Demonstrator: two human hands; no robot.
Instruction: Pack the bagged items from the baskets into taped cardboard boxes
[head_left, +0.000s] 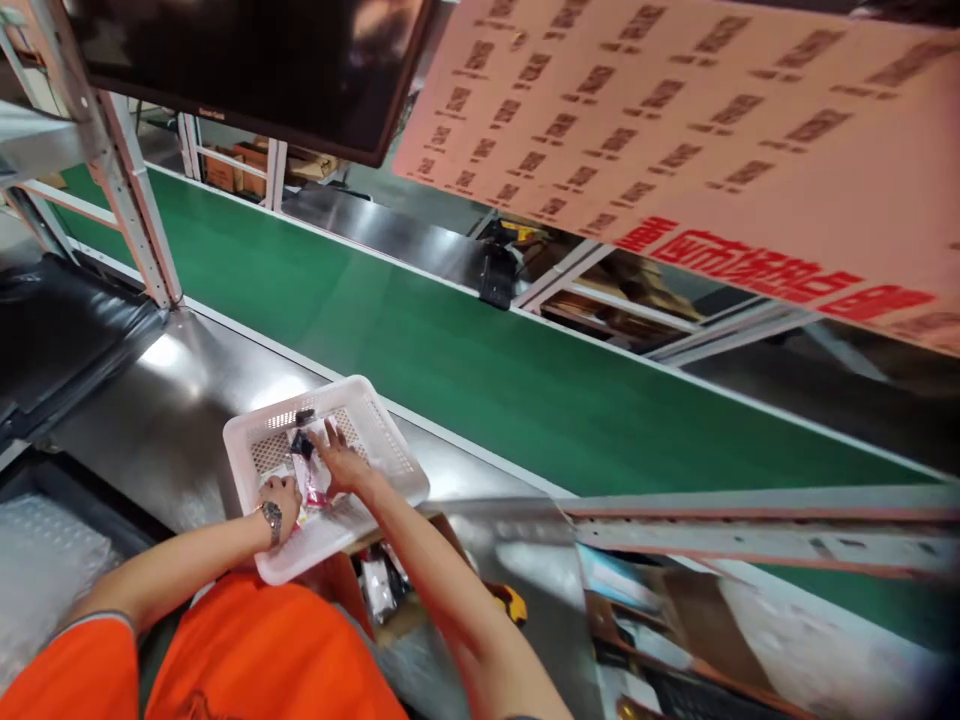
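Note:
A white perforated plastic basket sits on the steel worktop in front of me. Inside it lies a clear plastic bag with pink and black contents. My left hand, wearing a wristwatch, rests inside the basket at the bag's near left end. My right hand lies on the bag's right side with fingers spread flat over it. Whether either hand grips the bag is unclear.
A green conveyor belt runs diagonally behind the basket. A dark monitor hangs overhead, beside a pink printed board. A metal frame post stands at the left. Small packets and a yellow item lie below the worktop.

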